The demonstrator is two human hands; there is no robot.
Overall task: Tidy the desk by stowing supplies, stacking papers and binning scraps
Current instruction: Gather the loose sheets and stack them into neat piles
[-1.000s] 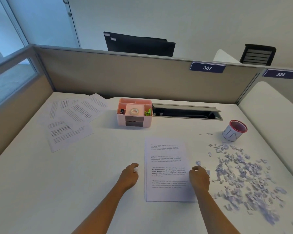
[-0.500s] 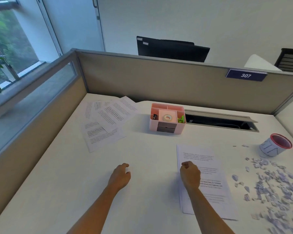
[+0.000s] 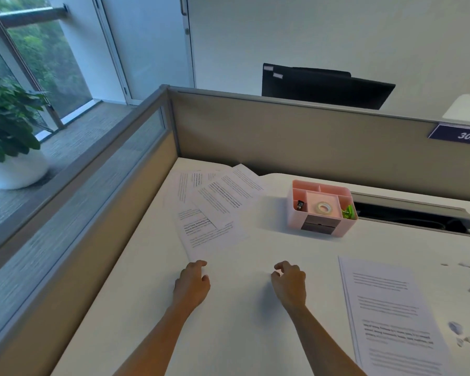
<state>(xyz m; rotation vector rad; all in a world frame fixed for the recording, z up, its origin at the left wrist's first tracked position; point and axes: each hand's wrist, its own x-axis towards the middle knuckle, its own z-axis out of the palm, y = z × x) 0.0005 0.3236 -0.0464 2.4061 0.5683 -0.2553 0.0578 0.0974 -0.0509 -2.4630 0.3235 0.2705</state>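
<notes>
White and smooth, the matte desk top (image 3: 242, 335) fills a cubicle corner walled by beige fabric partitions (image 3: 282, 137) with grey metal trim. Both bare forearms reach forward over it. The left hand (image 3: 192, 283) hovers palm down with fingers loosely curled and nothing in its grasp, its fingertips (image 3: 201, 264) just at the near corner of the lowest sheet in a loose fan of printed white paper sheets (image 3: 215, 207) spread toward the far left corner. The right hand (image 3: 289, 283) is also half curled and empty, thumb and forefinger bent toward each other above bare desk. To its right lies a squared stack of printed white pages (image 3: 391, 316), edges aligned, well apart from the fan. Small torn bluish-white paper scraps (image 3: 456, 328) dot the desk at the right edge of view, beside that stack. Farther back stands a pink plastic rectangular desk organiser (image 3: 322, 208) with divided compartments; a roll of clear tape (image 3: 323, 207) lies flat in the middle one, a small black clip (image 3: 299, 204) sits in the left one and a bright green clip (image 3: 348, 212) in the right one. Behind it a grey hinged cable slot (image 3: 418, 217) is open in the desk. A navy plate reading 307 (image 3: 467, 135) hangs on the partition.
</notes>
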